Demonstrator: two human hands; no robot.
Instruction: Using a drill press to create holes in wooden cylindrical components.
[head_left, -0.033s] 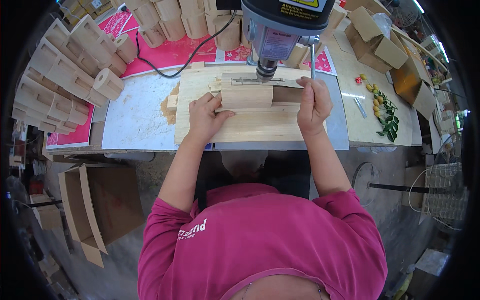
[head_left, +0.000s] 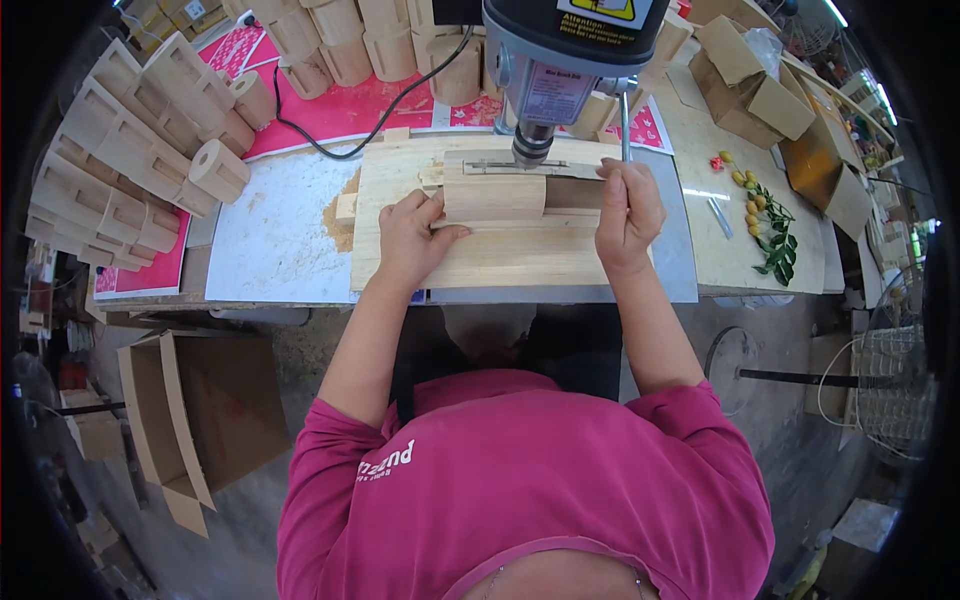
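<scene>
Under the drill press (head_left: 555, 85), a pale wooden block (head_left: 495, 197) with a curved upper face lies on a flat wooden board (head_left: 520, 262). My left hand (head_left: 408, 238) holds the block at its left end, fingers bent against it and thumb stretched along the front. My right hand (head_left: 630, 218) is closed round the lower end of the drill press's metal lever (head_left: 626, 125). The chuck (head_left: 533, 145) hangs over a slotted metal template (head_left: 575, 167) behind the block's near face. Whether the bit touches the wood I cannot tell.
Many wooden cylinders with slots (head_left: 130, 130) are stacked at the left and back. A black cable (head_left: 385, 115) crosses the pink sheet. Sawdust lies on the white panel (head_left: 265, 225). At right are a leafy sprig (head_left: 778, 245) and a cardboard box (head_left: 750, 85); another box (head_left: 225, 410) stands below left.
</scene>
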